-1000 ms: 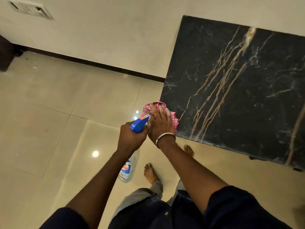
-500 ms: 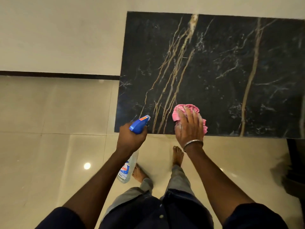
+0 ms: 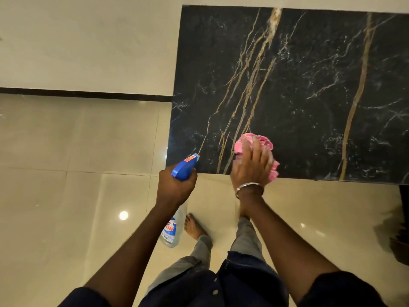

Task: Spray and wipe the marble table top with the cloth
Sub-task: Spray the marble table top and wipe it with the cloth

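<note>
The black marble table top with gold and white veins fills the upper right. My right hand presses a bunched pink cloth flat on the marble near the table's front edge. Left of it, my left hand grips a clear spray bottle with a blue trigger head, held just off the table's front left corner, nozzle toward the marble. A metal bangle sits on my right wrist.
Glossy beige floor tiles spread left and below the table. A pale wall with a dark skirting strip runs behind. My bare feet stand close to the table's front edge. A dark object sits at the right edge.
My right hand slid the pink cloth from the table's front left corner rightward along the front edge. The view shifted right. The spray bottle stayed in my left hand.
</note>
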`<action>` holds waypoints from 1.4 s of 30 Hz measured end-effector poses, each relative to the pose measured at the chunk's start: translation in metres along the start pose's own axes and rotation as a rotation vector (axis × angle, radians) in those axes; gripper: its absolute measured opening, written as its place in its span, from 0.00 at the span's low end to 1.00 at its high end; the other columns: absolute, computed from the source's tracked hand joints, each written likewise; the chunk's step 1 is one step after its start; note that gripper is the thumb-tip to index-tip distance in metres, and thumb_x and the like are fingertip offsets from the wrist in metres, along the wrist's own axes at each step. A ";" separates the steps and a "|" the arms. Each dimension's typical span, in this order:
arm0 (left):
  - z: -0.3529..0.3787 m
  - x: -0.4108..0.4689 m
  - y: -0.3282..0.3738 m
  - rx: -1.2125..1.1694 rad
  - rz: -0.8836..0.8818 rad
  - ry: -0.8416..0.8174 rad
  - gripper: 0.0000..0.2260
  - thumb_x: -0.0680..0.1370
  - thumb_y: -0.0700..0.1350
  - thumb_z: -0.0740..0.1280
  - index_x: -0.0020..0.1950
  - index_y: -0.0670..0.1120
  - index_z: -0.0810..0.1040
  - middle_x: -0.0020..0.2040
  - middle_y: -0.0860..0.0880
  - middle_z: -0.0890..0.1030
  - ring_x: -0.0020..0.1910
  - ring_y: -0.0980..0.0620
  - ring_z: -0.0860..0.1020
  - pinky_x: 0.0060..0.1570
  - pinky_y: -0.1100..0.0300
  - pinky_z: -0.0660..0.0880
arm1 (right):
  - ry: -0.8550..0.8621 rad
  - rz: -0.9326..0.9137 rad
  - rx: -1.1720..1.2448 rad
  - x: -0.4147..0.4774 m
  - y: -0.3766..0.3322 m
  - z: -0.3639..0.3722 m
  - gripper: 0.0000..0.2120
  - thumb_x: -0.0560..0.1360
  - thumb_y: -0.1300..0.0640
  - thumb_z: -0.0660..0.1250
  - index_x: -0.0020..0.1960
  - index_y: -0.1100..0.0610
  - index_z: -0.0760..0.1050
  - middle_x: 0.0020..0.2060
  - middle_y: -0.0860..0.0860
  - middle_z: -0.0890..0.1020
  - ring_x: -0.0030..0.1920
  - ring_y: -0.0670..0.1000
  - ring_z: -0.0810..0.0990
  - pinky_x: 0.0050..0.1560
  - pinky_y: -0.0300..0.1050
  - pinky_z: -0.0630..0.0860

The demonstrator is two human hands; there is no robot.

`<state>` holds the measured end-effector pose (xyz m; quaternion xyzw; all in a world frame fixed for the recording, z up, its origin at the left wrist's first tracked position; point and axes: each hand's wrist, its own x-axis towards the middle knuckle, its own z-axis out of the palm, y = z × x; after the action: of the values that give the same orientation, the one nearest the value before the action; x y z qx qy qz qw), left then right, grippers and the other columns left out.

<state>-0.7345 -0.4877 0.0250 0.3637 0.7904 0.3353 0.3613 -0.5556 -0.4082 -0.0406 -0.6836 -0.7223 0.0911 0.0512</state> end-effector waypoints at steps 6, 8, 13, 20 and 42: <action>-0.043 -0.008 -0.021 0.051 0.006 0.099 0.13 0.73 0.43 0.71 0.32 0.45 0.71 0.25 0.49 0.70 0.24 0.54 0.67 0.28 0.62 0.67 | -0.208 -0.270 0.026 -0.025 -0.132 0.026 0.34 0.75 0.49 0.64 0.77 0.51 0.57 0.76 0.56 0.61 0.76 0.63 0.58 0.74 0.63 0.53; -0.052 -0.009 -0.025 0.060 0.019 0.107 0.12 0.74 0.43 0.71 0.34 0.41 0.73 0.26 0.47 0.71 0.25 0.52 0.68 0.28 0.60 0.68 | -0.286 -0.422 -0.008 -0.031 -0.156 0.031 0.34 0.77 0.49 0.62 0.79 0.51 0.52 0.78 0.55 0.55 0.77 0.62 0.52 0.76 0.62 0.47; -0.051 -0.009 -0.024 0.096 0.043 0.077 0.12 0.74 0.42 0.70 0.33 0.48 0.70 0.26 0.49 0.70 0.25 0.53 0.68 0.29 0.64 0.67 | -0.261 -0.582 -0.059 -0.030 -0.138 0.029 0.28 0.78 0.46 0.60 0.76 0.50 0.59 0.77 0.54 0.58 0.77 0.60 0.56 0.75 0.61 0.49; 0.000 -0.007 0.011 0.007 0.051 -0.061 0.13 0.73 0.41 0.71 0.32 0.47 0.70 0.25 0.50 0.69 0.22 0.56 0.67 0.26 0.68 0.66 | -0.128 -0.256 -0.058 -0.010 0.026 -0.003 0.28 0.73 0.48 0.56 0.73 0.53 0.65 0.72 0.57 0.69 0.71 0.62 0.67 0.72 0.62 0.61; 0.117 -0.027 0.083 0.098 0.119 -0.243 0.07 0.74 0.43 0.71 0.41 0.44 0.74 0.27 0.52 0.71 0.25 0.56 0.71 0.25 0.73 0.67 | -0.141 0.027 0.023 0.014 0.106 -0.036 0.29 0.73 0.52 0.60 0.73 0.52 0.67 0.72 0.55 0.69 0.72 0.62 0.66 0.70 0.63 0.62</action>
<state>-0.5985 -0.4362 0.0399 0.4649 0.7333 0.2707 0.4158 -0.4454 -0.3871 -0.0270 -0.6846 -0.7136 0.1482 0.0069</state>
